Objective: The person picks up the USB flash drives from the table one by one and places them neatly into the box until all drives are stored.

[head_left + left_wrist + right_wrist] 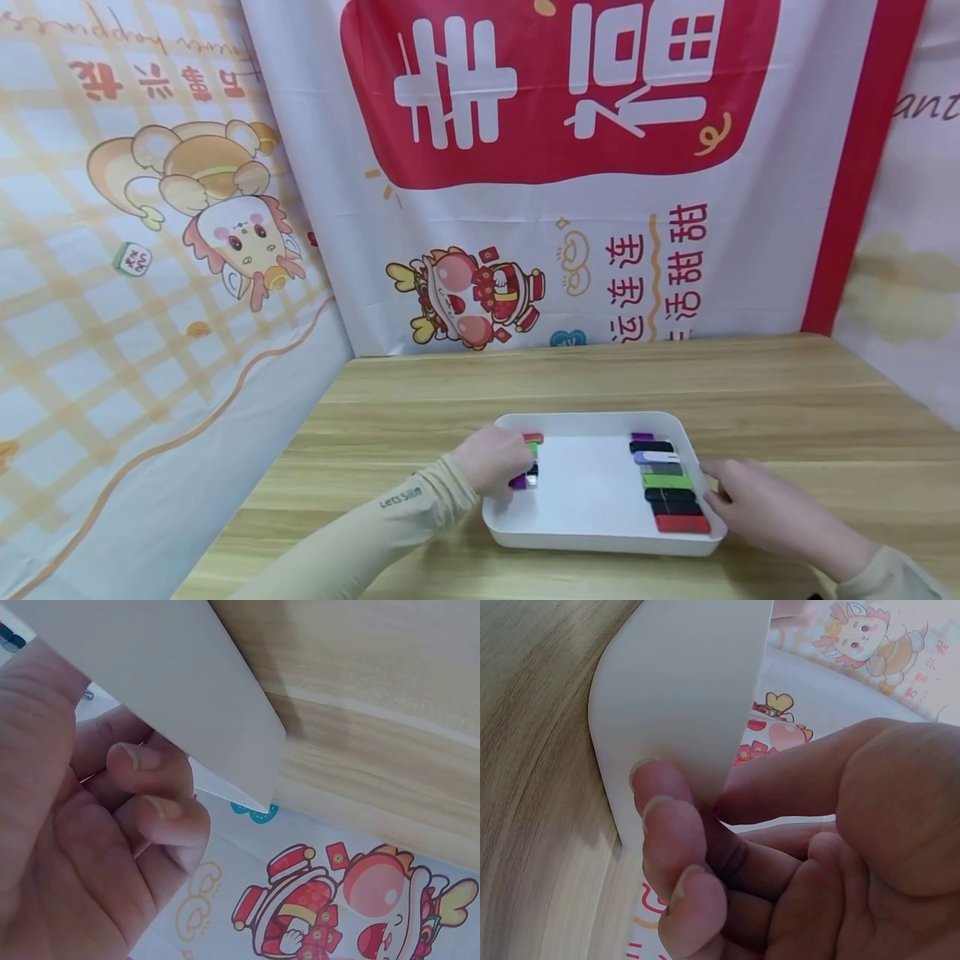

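Observation:
A white rectangular tray (600,543) lies on the table with small sticks like USB flash drives along both ends. My left hand (491,462) reaches over the left wall, its fingers beside the left group, which includes a purple stick (518,482). In the left wrist view the tray wall (180,682) hides the thumb and index fingertips; I cannot tell whether they pinch a stick. My right hand (772,507) grips the right wall (682,682), thumb over the rim and fingers curled outside. Just inside stand the right-hand sticks in a column, down to a red one (682,523).
The wooden table (420,392) extends around the tray on all sides. Printed cloths hang behind it (585,192) and at the left (150,333) and right (900,275). A small dark thing (815,596) shows at the bottom edge near the right sleeve.

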`<state>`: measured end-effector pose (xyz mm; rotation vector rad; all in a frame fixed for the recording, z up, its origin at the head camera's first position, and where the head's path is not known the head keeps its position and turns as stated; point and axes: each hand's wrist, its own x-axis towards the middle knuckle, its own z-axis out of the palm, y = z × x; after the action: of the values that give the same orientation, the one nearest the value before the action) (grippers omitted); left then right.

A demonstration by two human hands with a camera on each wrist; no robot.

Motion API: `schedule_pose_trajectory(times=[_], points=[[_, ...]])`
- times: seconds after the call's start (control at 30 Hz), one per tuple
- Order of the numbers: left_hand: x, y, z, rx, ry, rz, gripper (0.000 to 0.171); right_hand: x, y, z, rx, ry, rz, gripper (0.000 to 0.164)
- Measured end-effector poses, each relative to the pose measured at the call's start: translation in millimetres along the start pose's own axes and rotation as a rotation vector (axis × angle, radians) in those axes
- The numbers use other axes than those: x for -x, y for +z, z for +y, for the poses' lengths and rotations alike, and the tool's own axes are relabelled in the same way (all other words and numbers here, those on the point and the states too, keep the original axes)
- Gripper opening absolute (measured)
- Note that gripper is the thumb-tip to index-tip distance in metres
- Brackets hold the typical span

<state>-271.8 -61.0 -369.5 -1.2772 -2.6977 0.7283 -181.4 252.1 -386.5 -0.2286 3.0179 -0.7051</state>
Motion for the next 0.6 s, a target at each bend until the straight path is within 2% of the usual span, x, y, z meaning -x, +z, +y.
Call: schedule_pose_trajectory(times=[0.13,0.23,0.43,0.6], points=[[0.3,-1.2,1.2,-0.049,-0.003,0.012,0.022,1,0,0,0.000,-0.012,0.011,0.039],[2.9,-3.6,0.8,-0.045,-0.005,0.018,0.023,1,-1,0,0.003,-0.007,0.000,0.040],[14.1,-10.8,-5.5,0.070,-0.027,0.051,0.028,2,-2,0,0.003,-0.005,-0.001,0.039],[42.2,-20.8,-14.4,0.192,-0.042,0.151,0.031,1,-2,1,-0.002,0.000,-0.006,0.040]])
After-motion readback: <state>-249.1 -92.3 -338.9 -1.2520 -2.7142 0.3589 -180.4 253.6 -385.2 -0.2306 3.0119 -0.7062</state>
